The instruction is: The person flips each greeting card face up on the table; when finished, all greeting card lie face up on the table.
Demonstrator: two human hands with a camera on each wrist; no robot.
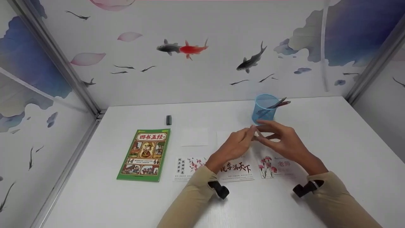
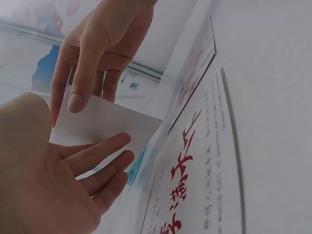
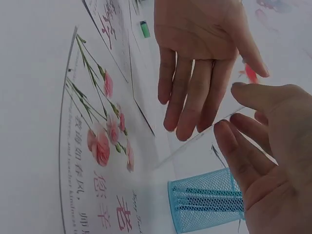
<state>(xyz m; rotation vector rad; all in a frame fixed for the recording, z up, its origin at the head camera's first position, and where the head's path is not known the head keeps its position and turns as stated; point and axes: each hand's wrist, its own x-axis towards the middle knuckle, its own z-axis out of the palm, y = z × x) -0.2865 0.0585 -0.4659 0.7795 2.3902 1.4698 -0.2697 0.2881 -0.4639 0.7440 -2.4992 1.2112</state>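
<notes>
A plain white card (image 2: 107, 119) is held up above the table between both hands. My right hand (image 1: 286, 139) pinches it, with the thumb on one face and the fingers behind, as the left wrist view shows. Against the card lie the fairly straight fingers of my left hand (image 1: 234, 144), and its thumb stands away in the right wrist view. Beneath the hands, three printed cards lie in a row: plum blossoms (image 1: 196, 164), calligraphy (image 1: 235, 167) and pink carnations (image 1: 267, 167). A blank white card (image 1: 195, 137) lies behind them; another (image 1: 222, 137) is partly hidden by my left hand.
A blue mesh pen cup (image 1: 264, 110) with several pens leaning in it stands just beyond my right hand. To the left lies a green-bordered book (image 1: 145, 155). A small dark block (image 1: 169, 120), perhaps an eraser, sits behind it. White printed panels enclose the table.
</notes>
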